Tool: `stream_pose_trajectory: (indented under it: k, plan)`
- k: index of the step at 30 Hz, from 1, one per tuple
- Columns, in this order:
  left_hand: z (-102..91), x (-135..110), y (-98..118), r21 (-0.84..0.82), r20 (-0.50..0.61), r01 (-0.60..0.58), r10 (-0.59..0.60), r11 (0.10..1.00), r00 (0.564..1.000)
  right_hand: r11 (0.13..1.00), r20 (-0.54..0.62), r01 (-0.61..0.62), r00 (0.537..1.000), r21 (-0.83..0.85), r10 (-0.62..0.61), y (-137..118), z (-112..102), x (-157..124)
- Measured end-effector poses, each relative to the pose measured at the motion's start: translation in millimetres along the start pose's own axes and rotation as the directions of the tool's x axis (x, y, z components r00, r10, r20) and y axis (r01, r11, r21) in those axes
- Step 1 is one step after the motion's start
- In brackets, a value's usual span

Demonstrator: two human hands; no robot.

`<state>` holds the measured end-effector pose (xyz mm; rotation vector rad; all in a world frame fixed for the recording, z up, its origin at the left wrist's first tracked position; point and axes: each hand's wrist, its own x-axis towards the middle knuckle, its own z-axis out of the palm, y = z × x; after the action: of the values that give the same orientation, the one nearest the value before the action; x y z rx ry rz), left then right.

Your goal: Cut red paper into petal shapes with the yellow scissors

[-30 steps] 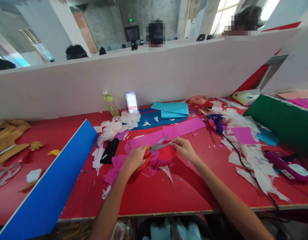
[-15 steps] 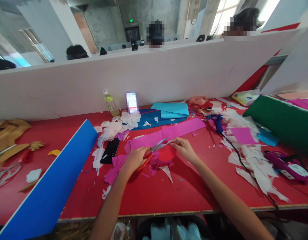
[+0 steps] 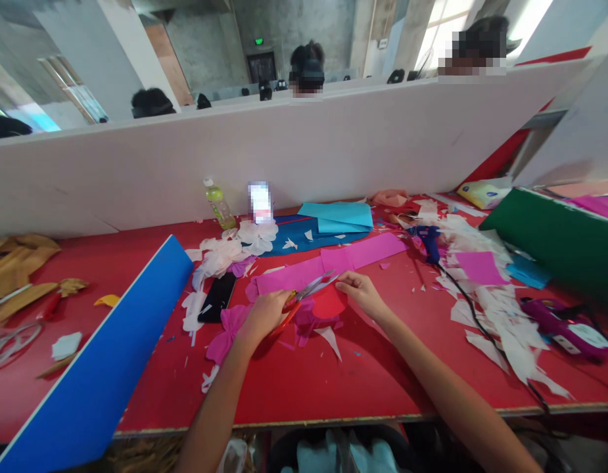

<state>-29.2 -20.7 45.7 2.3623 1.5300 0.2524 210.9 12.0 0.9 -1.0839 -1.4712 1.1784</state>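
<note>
My left hand (image 3: 269,314) is closed around the red handles of a pair of scissors (image 3: 316,287). The blades point right, toward my right hand (image 3: 360,290), whose thumb and fingertips are pinched together close to the tips. What that pinch holds is too small to make out. Just below the blades shows a bright red piece (image 3: 330,305), with crumpled magenta paper scraps (image 3: 304,327) beside it. A long magenta crepe paper strip (image 3: 377,251) lies behind both hands. Left of my left wrist rests a magenta paper flower (image 3: 228,334).
White paper petals (image 3: 219,255), a black phone (image 3: 217,299), a bottle (image 3: 217,205) and a lit phone (image 3: 260,202) stand or lie at back left. A blue glue gun (image 3: 428,242) and its cord are right. Blue (image 3: 111,355) and green (image 3: 555,246) boards flank the red table (image 3: 328,387).
The scissor blades have drawn slightly closer together. Both hands stay in almost the same place.
</note>
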Motion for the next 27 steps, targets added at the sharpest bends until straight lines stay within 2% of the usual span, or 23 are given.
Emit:
stream_pose_trajectory:
  k: [8,12,16,19,22,24,27]
  plan:
    - [-1.6,1.3,0.5,-0.001,0.034,0.024,-0.024,1.000,0.999,1.000,-0.002,0.001,1.000,0.019,0.000,1.2,1.9,0.4]
    - [-1.5,0.3,-0.4,0.009,0.073,0.031,-0.032,0.999,0.997,0.999,0.041,0.032,0.999,-0.036,-0.030,4.0,-4.1,2.0]
    - [-4.2,-2.1,-4.3,0.014,0.055,0.028,-0.028,1.000,0.998,0.978,0.090,0.058,0.995,-0.201,-0.040,1.8,-21.4,5.7]
    - [-7.3,-3.2,-7.8,0.042,0.045,0.042,-0.044,0.998,0.998,0.900,0.160,0.144,0.984,-0.412,-0.085,-12.2,-35.0,11.1]
    - [-8.1,-4.0,-8.1,0.102,0.051,0.052,-0.057,0.993,0.997,0.782,0.346,0.259,0.936,-0.567,-0.059,-39.5,-39.9,19.2]
    - [-6.9,-4.8,-5.5,0.135,0.068,0.039,-0.048,0.990,0.997,0.643,0.498,0.374,0.867,-0.668,0.014,-60.1,-37.2,26.2]
    - [-3.6,-5.8,1.3,0.139,0.099,-0.006,-0.008,0.990,0.995,0.491,0.638,0.506,0.757,-0.709,0.141,-83.2,-27.7,37.3]
